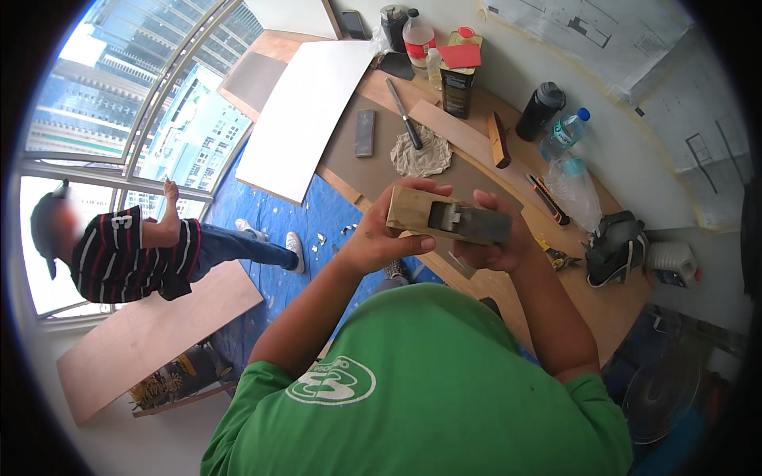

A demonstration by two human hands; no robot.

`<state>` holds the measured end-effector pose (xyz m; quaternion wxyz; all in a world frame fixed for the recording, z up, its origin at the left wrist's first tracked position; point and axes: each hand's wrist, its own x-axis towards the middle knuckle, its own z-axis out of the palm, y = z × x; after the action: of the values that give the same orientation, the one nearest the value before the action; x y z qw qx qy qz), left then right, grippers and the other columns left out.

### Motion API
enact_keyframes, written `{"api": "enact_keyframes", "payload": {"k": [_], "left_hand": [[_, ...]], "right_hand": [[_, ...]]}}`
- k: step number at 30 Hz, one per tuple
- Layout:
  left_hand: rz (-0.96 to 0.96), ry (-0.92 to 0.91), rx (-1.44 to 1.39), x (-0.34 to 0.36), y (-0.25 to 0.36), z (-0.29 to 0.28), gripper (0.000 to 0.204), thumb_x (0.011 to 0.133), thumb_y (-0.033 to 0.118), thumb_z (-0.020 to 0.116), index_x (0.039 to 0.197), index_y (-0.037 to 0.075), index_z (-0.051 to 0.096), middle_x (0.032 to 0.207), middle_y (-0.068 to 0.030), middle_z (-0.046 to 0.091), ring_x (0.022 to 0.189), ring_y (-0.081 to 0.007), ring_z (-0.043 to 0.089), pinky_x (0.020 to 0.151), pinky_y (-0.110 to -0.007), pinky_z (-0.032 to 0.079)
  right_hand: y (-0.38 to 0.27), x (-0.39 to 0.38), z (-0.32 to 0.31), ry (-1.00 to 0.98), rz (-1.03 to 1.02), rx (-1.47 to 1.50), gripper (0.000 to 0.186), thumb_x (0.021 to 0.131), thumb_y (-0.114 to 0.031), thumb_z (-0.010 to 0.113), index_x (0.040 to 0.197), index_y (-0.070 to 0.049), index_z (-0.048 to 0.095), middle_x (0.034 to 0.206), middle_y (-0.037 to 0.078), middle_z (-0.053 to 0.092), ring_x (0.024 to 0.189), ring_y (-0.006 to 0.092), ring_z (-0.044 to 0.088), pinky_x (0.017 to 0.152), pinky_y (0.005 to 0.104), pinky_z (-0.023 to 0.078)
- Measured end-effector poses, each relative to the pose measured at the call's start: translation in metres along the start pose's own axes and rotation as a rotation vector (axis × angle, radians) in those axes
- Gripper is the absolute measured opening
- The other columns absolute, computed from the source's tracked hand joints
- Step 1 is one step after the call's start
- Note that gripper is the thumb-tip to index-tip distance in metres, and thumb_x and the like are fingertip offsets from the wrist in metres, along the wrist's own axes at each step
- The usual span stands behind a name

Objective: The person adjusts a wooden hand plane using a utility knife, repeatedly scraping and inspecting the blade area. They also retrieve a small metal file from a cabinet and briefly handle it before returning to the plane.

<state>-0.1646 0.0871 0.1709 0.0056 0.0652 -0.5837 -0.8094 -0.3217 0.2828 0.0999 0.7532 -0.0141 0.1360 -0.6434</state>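
Note:
A wooden hand plane (413, 210) is held up before my chest, over the bench's near edge. Its body is pale at the left end and dark at the right, with a slot in the middle. My left hand (375, 242) wraps round the pale end, thumb along the near side. On the dark end is my right hand (508, 252), its fingers partly hidden by the plane. Beyond them a crumpled cloth (425, 159) lies under the dark handle of a long slim tool (406, 127). A grey sharpening stone (364, 133) rests to the left of the cloth.
The wooden bench (611, 325) carries a brown wooden block (498, 140), a utility knife (548, 198), a metal can (457, 94), bottles and a black bag (617, 247). A white panel (305, 111) overhangs at left. Another person (143, 246) stands by the windows, near a leaning board (167, 333).

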Motion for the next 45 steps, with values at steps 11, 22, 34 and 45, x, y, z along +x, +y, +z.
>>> {"api": "enact_keyframes", "payload": {"k": [11,22,34,45], "left_hand": [[0.113,-0.016,-0.159,-0.003,-0.004,0.016,0.068,0.079,-0.004,0.08,0.139,0.004,0.049,0.148,-0.0221,0.056,0.137,-0.0293,0.055,0.116,-0.045,0.044],[0.147,0.159,0.035,-0.008,0.003,0.033,0.07,0.074,0.004,0.087,0.135,0.002,0.054,0.136,-0.0146,0.065,0.125,-0.0237,0.062,0.108,-0.04,0.048],[0.144,0.28,-0.064,-0.013,-0.013,0.028,0.061,0.08,0.014,0.087,0.13,0.002,0.055,0.118,-0.0079,0.068,0.111,-0.0182,0.065,0.094,-0.034,0.053],[-0.008,-0.389,0.034,-0.012,-0.022,-0.037,0.083,0.093,0.041,0.076,0.153,0.0,0.036,0.144,-0.0196,0.056,0.14,-0.0298,0.049,0.119,-0.048,0.036]], "right_hand": [[-0.008,-0.021,0.039,0.012,-0.113,-0.207,0.088,0.102,-0.075,0.029,0.116,0.001,0.069,0.091,0.023,0.074,0.04,0.0152,0.051,0.039,0.0263,0.04],[0.015,-0.04,0.011,0.352,-0.46,-0.35,0.058,0.108,-0.052,0.038,0.109,-0.002,0.068,0.086,0.011,0.07,0.071,0.021,0.065,0.064,0.0359,0.051],[0.057,-0.037,0.046,0.351,-0.769,-0.65,0.055,0.089,-0.012,0.078,0.137,-0.004,0.053,0.12,0.008,0.064,0.097,0.0209,0.067,0.081,0.0347,0.053],[0.111,-0.018,0.058,0.633,-0.971,-0.322,0.049,0.096,-0.05,0.068,0.109,-0.003,0.064,0.084,0.007,0.066,0.073,0.0175,0.065,0.068,0.0301,0.051]]}}
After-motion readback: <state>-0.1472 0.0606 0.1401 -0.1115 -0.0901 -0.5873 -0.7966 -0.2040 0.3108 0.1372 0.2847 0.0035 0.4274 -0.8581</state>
